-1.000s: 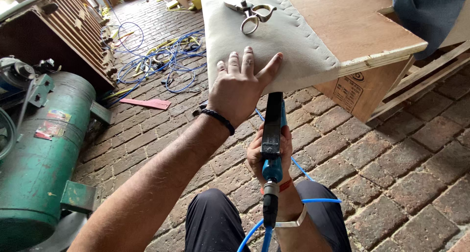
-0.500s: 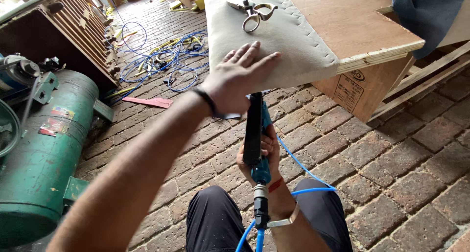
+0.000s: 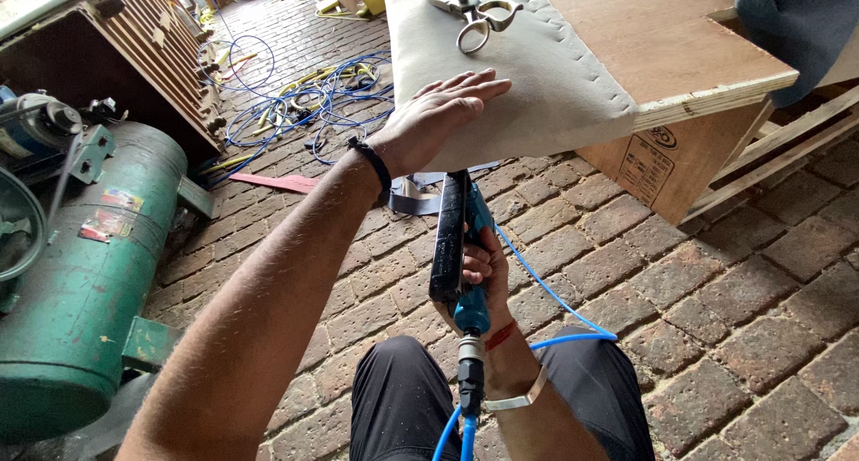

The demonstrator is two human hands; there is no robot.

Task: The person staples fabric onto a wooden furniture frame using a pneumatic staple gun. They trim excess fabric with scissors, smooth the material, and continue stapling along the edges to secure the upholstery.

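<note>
Head view showed the left hand (image 3: pixel 443 112) lying flat, fingers together and stretched out, on the grey fabric (image 3: pixel 519 76) covering the wooden board (image 3: pixel 662 40) at the upper centre of the frame. Below it, at centre, the right hand (image 3: pixel 479 277) was clamped around a blue staple gun (image 3: pixel 456 246) fed by a blue hose (image 3: pixel 555 309), its nose pointing up under the fabric's hanging edge. Scissors (image 3: pixel 479 13) lay on the fabric at the top, and a green tank (image 3: pixel 80 282) stood on the left.
</note>
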